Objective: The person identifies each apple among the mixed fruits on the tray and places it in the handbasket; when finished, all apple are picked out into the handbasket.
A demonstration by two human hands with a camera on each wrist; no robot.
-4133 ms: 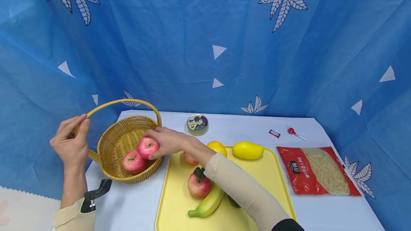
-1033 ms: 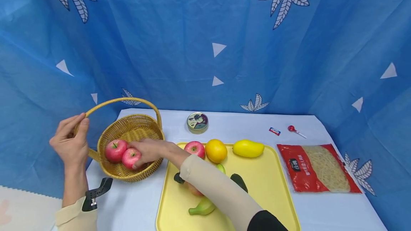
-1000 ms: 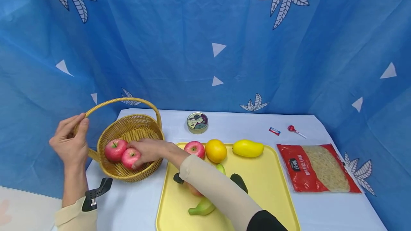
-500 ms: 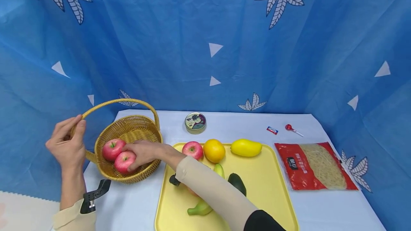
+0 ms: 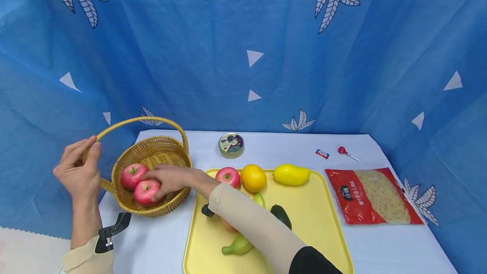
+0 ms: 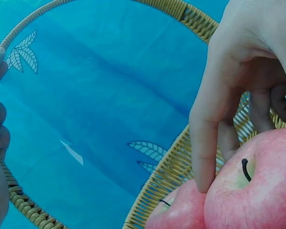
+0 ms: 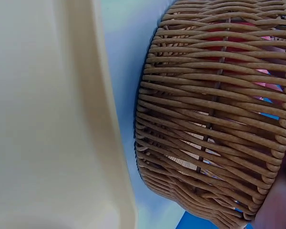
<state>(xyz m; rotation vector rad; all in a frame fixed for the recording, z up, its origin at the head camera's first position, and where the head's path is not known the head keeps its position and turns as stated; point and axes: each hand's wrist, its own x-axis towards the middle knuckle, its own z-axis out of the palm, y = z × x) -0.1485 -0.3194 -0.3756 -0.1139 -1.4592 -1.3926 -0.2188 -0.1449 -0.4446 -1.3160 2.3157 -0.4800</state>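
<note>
A blue leaf-print curtain (image 5: 213, 54) hangs behind a white-covered table (image 5: 203, 151), where we see a wicker basket (image 5: 141, 152) holding one red apple (image 5: 131, 176) and, just beside it, a nearer apple (image 5: 146, 193). The left hand (image 5: 81, 168) pinches the basket's arched handle (image 5: 152, 119); the right hand (image 5: 170, 179), reaching inside, grips the nearer apple between thumb and fingers. Alongside, we find a yellow tray (image 5: 313, 227) carrying a third apple (image 5: 227, 176), an orange (image 5: 253, 178), a yellow mango (image 5: 291, 174), a banana (image 5: 237, 245), a dark green oblong item (image 5: 280, 214) and a reddish fruit (image 5: 227, 226) partly hidden by the right sleeve (image 5: 255, 223).
</note>
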